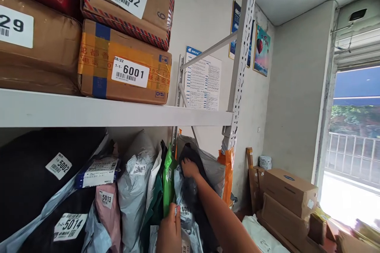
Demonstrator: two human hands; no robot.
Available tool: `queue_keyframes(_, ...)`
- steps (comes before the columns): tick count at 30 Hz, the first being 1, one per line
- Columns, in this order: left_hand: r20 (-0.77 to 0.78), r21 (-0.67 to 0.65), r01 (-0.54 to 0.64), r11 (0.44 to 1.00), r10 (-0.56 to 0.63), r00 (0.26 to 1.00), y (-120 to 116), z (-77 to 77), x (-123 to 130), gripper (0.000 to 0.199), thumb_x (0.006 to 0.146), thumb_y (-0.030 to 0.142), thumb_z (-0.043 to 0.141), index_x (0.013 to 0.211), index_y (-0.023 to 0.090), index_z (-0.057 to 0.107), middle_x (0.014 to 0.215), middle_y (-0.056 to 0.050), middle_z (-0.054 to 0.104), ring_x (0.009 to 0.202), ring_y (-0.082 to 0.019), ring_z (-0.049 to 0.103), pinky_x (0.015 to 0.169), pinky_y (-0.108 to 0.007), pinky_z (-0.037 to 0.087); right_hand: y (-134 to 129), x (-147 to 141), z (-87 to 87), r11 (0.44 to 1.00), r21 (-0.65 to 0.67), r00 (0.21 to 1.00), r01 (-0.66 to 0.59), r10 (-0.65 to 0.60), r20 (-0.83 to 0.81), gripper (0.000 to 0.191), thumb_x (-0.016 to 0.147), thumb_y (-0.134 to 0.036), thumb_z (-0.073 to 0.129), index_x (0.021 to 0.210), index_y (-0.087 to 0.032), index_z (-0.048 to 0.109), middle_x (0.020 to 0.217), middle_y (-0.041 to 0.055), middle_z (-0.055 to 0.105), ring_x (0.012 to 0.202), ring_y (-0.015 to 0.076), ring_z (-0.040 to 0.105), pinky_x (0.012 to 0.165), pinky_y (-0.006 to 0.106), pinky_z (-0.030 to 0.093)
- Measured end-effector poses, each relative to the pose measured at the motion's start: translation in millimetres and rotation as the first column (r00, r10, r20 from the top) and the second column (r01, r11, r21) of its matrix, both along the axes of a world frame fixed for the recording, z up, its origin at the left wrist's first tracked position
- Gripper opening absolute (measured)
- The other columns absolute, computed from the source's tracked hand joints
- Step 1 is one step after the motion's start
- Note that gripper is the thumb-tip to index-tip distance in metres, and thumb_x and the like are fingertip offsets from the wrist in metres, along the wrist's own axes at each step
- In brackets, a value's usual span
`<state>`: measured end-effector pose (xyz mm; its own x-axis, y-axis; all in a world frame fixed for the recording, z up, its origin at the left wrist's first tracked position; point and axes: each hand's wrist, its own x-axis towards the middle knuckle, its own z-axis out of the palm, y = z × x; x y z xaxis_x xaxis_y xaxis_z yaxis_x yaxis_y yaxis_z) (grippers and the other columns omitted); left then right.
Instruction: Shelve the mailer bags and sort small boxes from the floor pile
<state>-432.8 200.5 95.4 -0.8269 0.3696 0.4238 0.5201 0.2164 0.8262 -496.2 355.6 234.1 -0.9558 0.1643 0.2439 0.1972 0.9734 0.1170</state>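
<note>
Black poly mailer stands upright on lower shelf, wedged between green bag at its 9 o'clock and grey bag at 2 o'clock. Looks soft, light, slippery film; best gripped at top edge. My right hand lies flat on its top, fingers spread. My left hand pinches front edge near label.

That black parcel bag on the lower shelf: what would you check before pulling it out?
1. Right hand on top of the black parcel bag: ok.
2. Left hand holding the neighbouring bags aside at the label: ok.
3. Label number fully readable: not ok, partly covered.
4. Green bag free of the black one: cannot tell.
5. Boxes on the upper shelf sitting steady: ok.
</note>
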Motion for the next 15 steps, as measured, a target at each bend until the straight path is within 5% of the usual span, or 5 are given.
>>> queue_keyframes(3, 0.028, 0.072, -0.019, 0.997, 0.017, 0.999, -2.7, 18.6, 13.4, 0.044, 0.09, 0.053, 0.015, 0.085, 0.023, 0.047, 0.066, -0.005, 0.058, 0.064, -0.022, 0.059, 0.061, -0.03, 0.037, 9.6, -5.3, 5.8, 0.995, 0.01, 0.995, -0.095, 0.095, 0.039, 0.039, 0.093, -0.013, 0.042, 0.131, -0.012, 0.05, 0.138, 0.0133, 0.051, 0.129, 0.0231, 0.046, 0.103, 0.043, 0.042)
queue_keyframes(7, 0.083, 0.158, -0.029, 0.987, 0.016, 0.996, -12.9, 38.1, 21.8, 0.042, 0.088, 0.058, 0.02, 0.09, 0.023, 0.043, 0.071, -0.005, 0.059, 0.07, -0.023, 0.059, 0.065, -0.031, 0.04, 0.1, 24.6, 2.0, 0.986, 0.018, 0.981, -0.167, 0.165, 0.099, 0.045, 0.086, -0.013, 0.052, 0.13, -0.012, 0.052, 0.139, 0.0174, 0.05, 0.138, 0.0305, 0.032, 0.112, 0.051, 0.029)
queue_keyframes(12, 0.072, 0.072, -0.067, 0.995, 0.062, 0.995, -19.0, 51.8, 27.9, 0.046, 0.088, 0.054, 0.019, 0.103, 0.019, 0.044, 0.083, -0.01, 0.064, 0.079, -0.027, 0.062, 0.069, -0.034, 0.041, -8.6, 89.9, -13.7, 0.951, -0.002, 0.924, -0.31, 0.302, 0.236, 0.082, 0.065, -0.011, 0.072, 0.14, -0.021, 0.041, 0.149, 0.0139, 0.037, 0.141, 0.0324, 0.025, 0.115, 0.057, 0.016)
queue_keyframes(15, 0.045, 0.025, -0.095, 0.995, 0.094, 0.995, -21.8, 55.0, 36.2, 0.051, 0.088, 0.049, 0.019, 0.115, 0.016, 0.046, 0.081, -0.011, 0.064, 0.078, -0.026, 0.062, 0.069, -0.034, 0.042, -10.5, 90.4, -4.0, 0.96, -0.086, 0.923, -0.266, 0.28, 0.263, 0.085, 0.049, -0.007, 0.081, 0.129, -0.017, 0.055, 0.136, 0.0156, 0.053, 0.134, 0.0347, 0.039, 0.114, 0.052, 0.026)
